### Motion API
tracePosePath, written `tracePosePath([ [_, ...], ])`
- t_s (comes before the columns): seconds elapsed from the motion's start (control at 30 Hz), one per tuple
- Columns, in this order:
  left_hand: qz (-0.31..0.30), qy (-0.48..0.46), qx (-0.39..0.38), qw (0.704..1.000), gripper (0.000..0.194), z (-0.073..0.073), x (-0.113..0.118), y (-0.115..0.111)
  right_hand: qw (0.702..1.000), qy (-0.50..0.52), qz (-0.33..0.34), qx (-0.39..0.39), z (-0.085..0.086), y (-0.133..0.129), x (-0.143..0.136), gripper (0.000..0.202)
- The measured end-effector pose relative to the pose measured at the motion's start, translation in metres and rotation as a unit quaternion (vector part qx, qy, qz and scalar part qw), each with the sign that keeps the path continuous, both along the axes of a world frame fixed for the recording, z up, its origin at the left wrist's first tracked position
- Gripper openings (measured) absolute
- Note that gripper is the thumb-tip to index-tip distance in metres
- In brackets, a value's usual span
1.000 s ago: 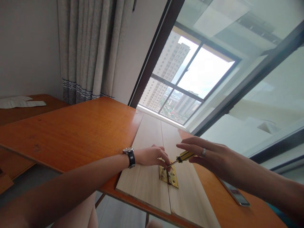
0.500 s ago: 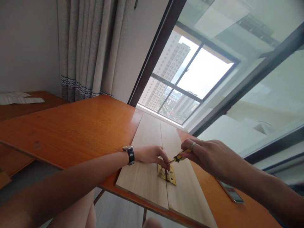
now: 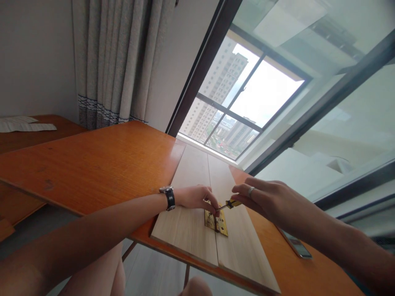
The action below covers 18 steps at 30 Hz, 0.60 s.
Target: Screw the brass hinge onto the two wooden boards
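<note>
A brass hinge [image 3: 221, 227] lies across the seam between two pale wooden boards [image 3: 185, 234]. My left hand [image 3: 202, 198], with a black-strapped watch at its wrist, is closed over the hinge's upper part, fingertips pinched at the screwdriver's tip; whatever small thing they pinch is hidden. My right hand [image 3: 257, 197], wearing a ring, holds a yellow and black screwdriver [image 3: 230, 204] by its handle. The shaft points down and left to my left fingertips. Screw holes show in the hinge's right leaf.
The boards rest on an orange-brown wooden table [image 3: 108, 164]. A phone [image 3: 298, 246] lies on it at the right, below my right forearm. Papers [image 3: 27, 125] lie on another wooden surface at the far left. A curtain [image 3: 108, 61] and a window [image 3: 240, 98] stand behind the table.
My right hand has shifted slightly left and its fingers have changed their hold on the screwdriver handle. My left hand stays at the hinge. The view has moved slightly.
</note>
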<state>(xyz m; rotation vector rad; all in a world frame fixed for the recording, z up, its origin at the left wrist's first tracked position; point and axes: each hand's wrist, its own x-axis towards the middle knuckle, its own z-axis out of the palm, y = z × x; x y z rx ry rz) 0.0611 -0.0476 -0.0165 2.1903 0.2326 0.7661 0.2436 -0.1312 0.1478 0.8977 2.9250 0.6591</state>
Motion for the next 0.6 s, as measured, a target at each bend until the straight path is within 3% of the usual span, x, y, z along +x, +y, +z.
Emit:
tracePosePath([
  [0.3, -0.003, 0.004, 0.013, 1.000, 0.015, 0.000, 0.000, 0.001, 0.985, 0.062, 0.069, -0.148, 0.015, -0.002, 0.002, 0.027],
  [0.6, -0.010, -0.008, -0.001, 1.000, 0.019, -0.001, 0.000, -0.001, 0.997, -0.024, -0.021, -0.064, 0.008, -0.003, 0.001, 0.030],
])
